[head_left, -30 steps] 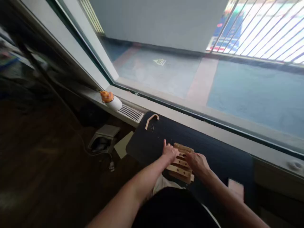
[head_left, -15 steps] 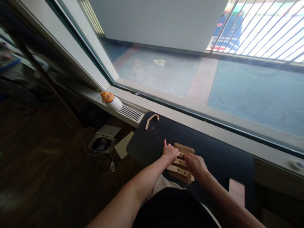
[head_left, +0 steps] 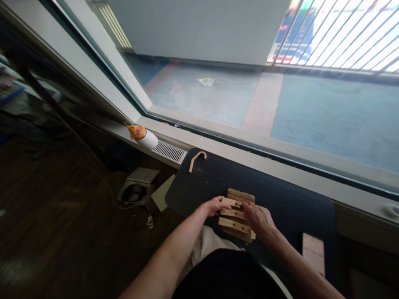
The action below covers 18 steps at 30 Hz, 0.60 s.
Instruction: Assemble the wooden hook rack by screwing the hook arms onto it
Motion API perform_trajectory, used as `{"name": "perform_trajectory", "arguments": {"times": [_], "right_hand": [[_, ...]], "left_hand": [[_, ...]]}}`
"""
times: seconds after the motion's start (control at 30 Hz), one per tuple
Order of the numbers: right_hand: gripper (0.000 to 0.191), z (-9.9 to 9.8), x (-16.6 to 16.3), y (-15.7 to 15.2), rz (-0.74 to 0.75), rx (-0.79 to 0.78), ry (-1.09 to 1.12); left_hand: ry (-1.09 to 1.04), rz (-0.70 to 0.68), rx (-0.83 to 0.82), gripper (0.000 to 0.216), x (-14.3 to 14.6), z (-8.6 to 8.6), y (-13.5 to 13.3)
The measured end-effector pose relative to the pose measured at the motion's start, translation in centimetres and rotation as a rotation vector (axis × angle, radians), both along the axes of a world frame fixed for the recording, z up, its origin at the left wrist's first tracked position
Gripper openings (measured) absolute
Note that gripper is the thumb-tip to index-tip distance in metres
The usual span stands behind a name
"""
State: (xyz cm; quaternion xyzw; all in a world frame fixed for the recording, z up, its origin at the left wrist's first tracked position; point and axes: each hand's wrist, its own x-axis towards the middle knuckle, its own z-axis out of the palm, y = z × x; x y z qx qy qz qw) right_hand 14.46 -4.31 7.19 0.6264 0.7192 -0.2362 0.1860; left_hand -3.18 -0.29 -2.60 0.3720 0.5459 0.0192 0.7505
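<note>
A rough brown wooden board lies on the dark table near my body. Pale wooden slats with dark round spots cross it: a top slat, a middle slat and a lower slat. My left hand pinches the left end of the top slat between thumb and fingers. Over the right end of that slat, my right hand is closed with its fingertips pressed down. Whatever sits between those fingertips is hidden.
On the dark table lie a hook-shaped wooden piece, small metal bits and a phone. A white bottle with an orange top stands on the sill vent by the window. An open white box and cable are on the floor.
My left hand has shifted slightly left and down; its raised index finger has come down, and it now grips the top slat's end. My right hand stays at the slat's right end.
</note>
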Motion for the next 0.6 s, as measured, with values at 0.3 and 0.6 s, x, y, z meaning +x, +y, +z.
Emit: {"name": "perform_trajectory", "arguments": {"times": [0.3,0.6], "right_hand": [[0.026,0.0,1.4,-0.1,-0.036,0.002,0.049],[0.024,0.8,3.1,-0.7,-0.097,0.023,0.064]], "left_hand": [[-0.158,0.167,-0.133,0.065,1.2,-1.2,0.2],[-0.284,0.203,-0.107,0.059,3.6,-0.6,-1.0]]}}
